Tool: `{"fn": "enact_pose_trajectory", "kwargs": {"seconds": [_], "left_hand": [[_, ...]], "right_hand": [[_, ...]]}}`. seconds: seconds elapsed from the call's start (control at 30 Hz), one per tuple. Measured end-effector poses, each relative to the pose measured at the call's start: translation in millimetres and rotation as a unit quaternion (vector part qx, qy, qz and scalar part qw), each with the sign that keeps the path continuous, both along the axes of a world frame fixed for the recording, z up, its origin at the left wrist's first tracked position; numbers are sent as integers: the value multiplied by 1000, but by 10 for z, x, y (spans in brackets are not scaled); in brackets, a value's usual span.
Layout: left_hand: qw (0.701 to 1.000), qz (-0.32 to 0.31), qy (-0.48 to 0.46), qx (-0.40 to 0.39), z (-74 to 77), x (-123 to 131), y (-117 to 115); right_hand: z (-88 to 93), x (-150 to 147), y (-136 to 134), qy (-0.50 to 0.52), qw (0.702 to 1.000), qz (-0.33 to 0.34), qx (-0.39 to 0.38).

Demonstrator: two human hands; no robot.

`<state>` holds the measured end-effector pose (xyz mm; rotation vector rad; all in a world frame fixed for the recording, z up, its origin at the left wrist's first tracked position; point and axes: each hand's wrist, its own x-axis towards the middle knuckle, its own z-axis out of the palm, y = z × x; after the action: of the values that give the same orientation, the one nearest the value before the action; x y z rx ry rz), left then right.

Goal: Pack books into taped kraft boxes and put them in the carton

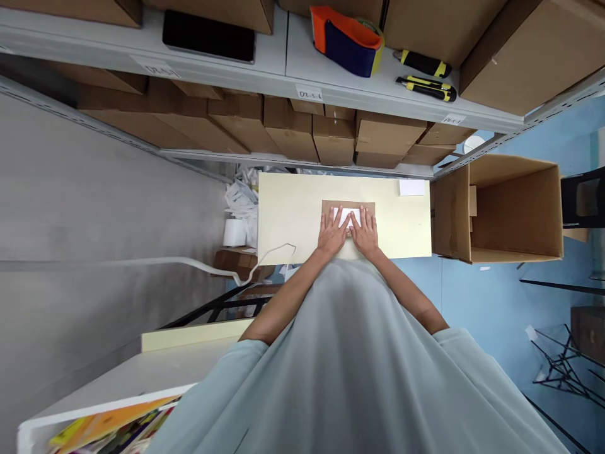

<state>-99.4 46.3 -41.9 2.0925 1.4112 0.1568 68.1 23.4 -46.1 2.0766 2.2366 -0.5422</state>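
Observation:
A small flat cardboard box [366, 206] lies on a pale yellow table [288, 214] in the head view, with a white label [348, 215] on its top. My left hand [332, 232] lies flat on the left part of the box, fingers stretched out and touching the label. Beside it, my right hand [365, 231] also rests flat with fingers spread on the label's right side. The two hands nearly touch at the thumbs. Neither hand grips anything.
A large open cardboard box [501, 208] stands right of the table. A white paper slip [411, 187] lies at the table's far right. Shelves above hold cartons, an orange tape dispenser [347, 39], two utility knives [425, 75] and a black phone [208, 36]. Paper rolls [235, 232] sit left.

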Motion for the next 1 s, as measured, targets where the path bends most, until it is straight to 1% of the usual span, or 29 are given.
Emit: {"fn": "enact_pose_trajectory", "kwargs": {"seconds": [0.1, 0.17, 0.3, 0.37, 0.43, 0.47, 0.5, 0.6, 0.63, 0.67, 0.7, 0.77, 0.87, 0.93, 1.0], "left_hand": [[1000, 16, 18, 4, -39, -34, 4], [999, 33, 28, 8, -69, -130, 25], [995, 83, 46, 9, -115, -366, 75], [992, 113, 53, 12, -121, -449, 78], [990, 128, 55, 22, -115, -475, 50], [991, 119, 52, 28, -109, -462, 25], [994, 97, 46, 32, -103, -431, -7], [999, -19, 16, 28, -84, -287, -119], [998, -49, 9, 24, -80, -248, -150], [998, -66, 5, 21, -77, -230, -173], [998, -67, 4, 20, -77, -239, -187], [999, -35, 13, 20, -84, -348, -189], [998, 52, 36, 1, -128, -653, -165], [993, 105, 42, -42, -183, -825, -170], [985, 135, 28, -104, -247, -889, -199]], "right_hand": [[-50, 73, -9, -3, 1000, 9, -5], [-69, 204, -29, -10, 1000, 4, -6], [-52, 483, -85, -24, 999, -30, 4], [-25, 543, -112, -25, 999, -43, 9], [0, 520, -137, -18, 999, -42, 17], [8, 481, -149, -11, 999, -31, 20], [11, 428, -162, -1, 1000, -12, 20], [-11, 255, -203, 37, 997, 62, 0], [-26, 219, -216, 47, 996, 78, -6], [-43, 204, -228, 56, 995, 82, -10], [-60, 215, -241, 61, 995, 77, -11], [-97, 312, -275, 67, 997, 48, -9], [-165, 570, -360, 81, 996, -31, -15], [-226, 727, -434, 118, 988, -94, -31], [-294, 809, -499, 180, 972, -141, -52]]}}
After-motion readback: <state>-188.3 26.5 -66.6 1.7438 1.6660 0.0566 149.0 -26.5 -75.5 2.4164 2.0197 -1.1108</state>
